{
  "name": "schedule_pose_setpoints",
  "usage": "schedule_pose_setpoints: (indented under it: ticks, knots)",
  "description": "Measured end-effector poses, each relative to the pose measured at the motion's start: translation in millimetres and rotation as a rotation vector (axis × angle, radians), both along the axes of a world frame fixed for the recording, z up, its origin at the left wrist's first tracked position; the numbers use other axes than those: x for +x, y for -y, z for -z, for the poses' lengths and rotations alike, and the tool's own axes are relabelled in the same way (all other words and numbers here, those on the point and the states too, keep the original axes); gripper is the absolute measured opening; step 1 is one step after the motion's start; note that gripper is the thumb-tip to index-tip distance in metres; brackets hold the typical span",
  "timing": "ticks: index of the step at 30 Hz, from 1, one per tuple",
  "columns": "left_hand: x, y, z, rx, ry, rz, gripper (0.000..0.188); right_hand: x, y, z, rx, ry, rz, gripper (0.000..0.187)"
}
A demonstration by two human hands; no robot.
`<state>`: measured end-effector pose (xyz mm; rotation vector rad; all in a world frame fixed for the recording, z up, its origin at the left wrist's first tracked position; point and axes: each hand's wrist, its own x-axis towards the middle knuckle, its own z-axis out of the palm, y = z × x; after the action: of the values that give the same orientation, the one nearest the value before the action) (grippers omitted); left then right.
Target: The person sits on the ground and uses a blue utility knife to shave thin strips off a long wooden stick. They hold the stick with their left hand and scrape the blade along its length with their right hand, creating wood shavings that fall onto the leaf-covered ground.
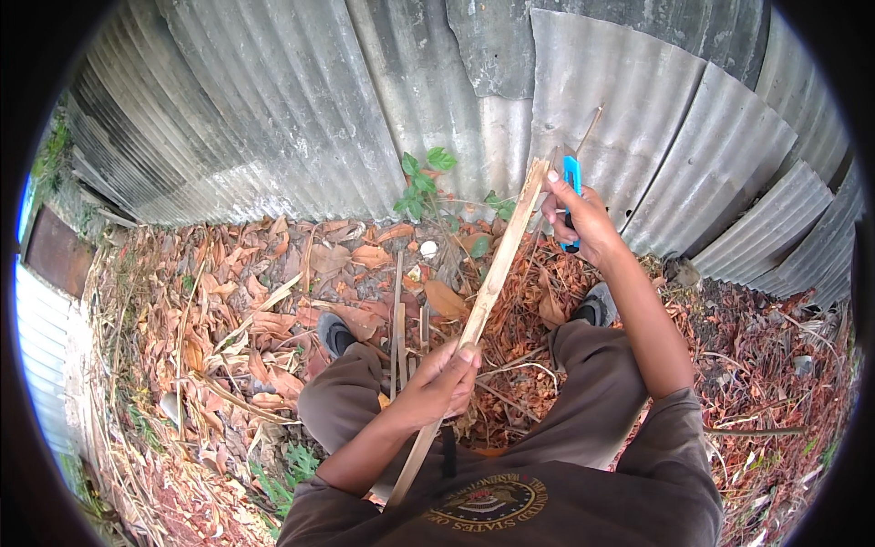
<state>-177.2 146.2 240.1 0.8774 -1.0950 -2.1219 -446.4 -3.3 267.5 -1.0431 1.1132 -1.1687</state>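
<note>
My left hand (pixel 442 387) is wrapped round the lower half of a long, pale wooden stick (pixel 497 269). The stick slants from my lap up and to the right, and its far end looks rough and split. Beside that end, my right hand (pixel 583 221) grips a blue utility knife (pixel 571 182) with the thumb laid along it. The thumb comes close to the stick's tip; whether it touches, I cannot tell. A thin brown strip (pixel 591 128) pokes up past the knife's head, and the blade is hard to make out there.
Ahead stands a fence of grey corrugated metal sheets (pixel 620 100). Dry brown leaves (pixel 264 310) cover the ground. Several narrow wooden strips (pixel 399 319) lie between my shoes. A green plant (pixel 419 182) grows at the fence's foot, near a small white round object (pixel 428 249).
</note>
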Motion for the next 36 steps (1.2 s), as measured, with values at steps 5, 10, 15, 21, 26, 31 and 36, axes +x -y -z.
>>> schedule_pose_setpoints:
  ticks: [5, 10, 15, 21, 26, 31, 36]
  knots:
    - [-5, 15, 13, -0.053, 0.077, 0.074, 0.029, 7, 13, 7, 0.009, 0.313, 0.065, 0.024]
    - [-18, 58, 20, -0.155, 0.164, 0.016, 0.043, 20, 28, 4, -0.033, 0.283, 0.134, 0.025]
    - [-13, 80, 23, 0.045, -0.002, 0.041, 0.054, 21, 40, 18, -0.025, 0.395, -0.010, 0.015]
    - [-8, 77, 38, 0.042, 0.076, -0.273, 0.049, 24, 33, 48, -0.330, -0.826, 0.083, 0.053]
    - [-4, 81, 27, 0.027, 0.101, -0.360, 0.042, 47, -2, 43, -0.540, -1.217, -0.117, 0.065]
    - [0, 83, 25, 0.001, 0.107, -0.376, 0.046, 59, -1, 40, -0.567, -1.197, -0.095, 0.059]
    - [-3, 84, 29, -0.007, 0.095, -0.398, 0.042, 66, -4, 35, -0.758, -1.209, -0.112, 0.056]
